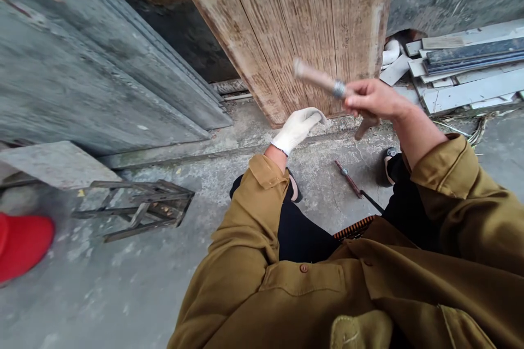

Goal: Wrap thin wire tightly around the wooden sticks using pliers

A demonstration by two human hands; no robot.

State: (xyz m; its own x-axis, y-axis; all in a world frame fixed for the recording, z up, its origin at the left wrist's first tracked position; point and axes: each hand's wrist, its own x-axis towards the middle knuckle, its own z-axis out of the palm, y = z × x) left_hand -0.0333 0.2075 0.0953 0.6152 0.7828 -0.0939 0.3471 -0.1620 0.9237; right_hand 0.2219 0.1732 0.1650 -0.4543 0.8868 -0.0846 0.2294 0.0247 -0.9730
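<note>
1. Olive-brown jacket sleeves [245, 262] fill the bottom of the view, with dark trousers below them (the person is crouched over a concrete floor [123, 283]).
2. Right hand [374, 99], bare, is clenched around a wooden-handled tool [323, 83]; the handle, ringed by a metal band, slants up and to the left in front of the door, blurred, and a dark end pokes out below the fist.
3. Left hand [298, 126], in a white work glove, is loosely curled at the foot of the weathered plank door [295, 27], near its bottom edge; whether it holds anything cannot be told.
4. Between the feet a thin rusty tool [354, 185] lies flat on the concrete.
5. Off to the left sits a metal frame [141, 208], and a red object [22, 245] shows at the edge.
6. Stacked boards [466, 73] lie to the right of the door.
</note>
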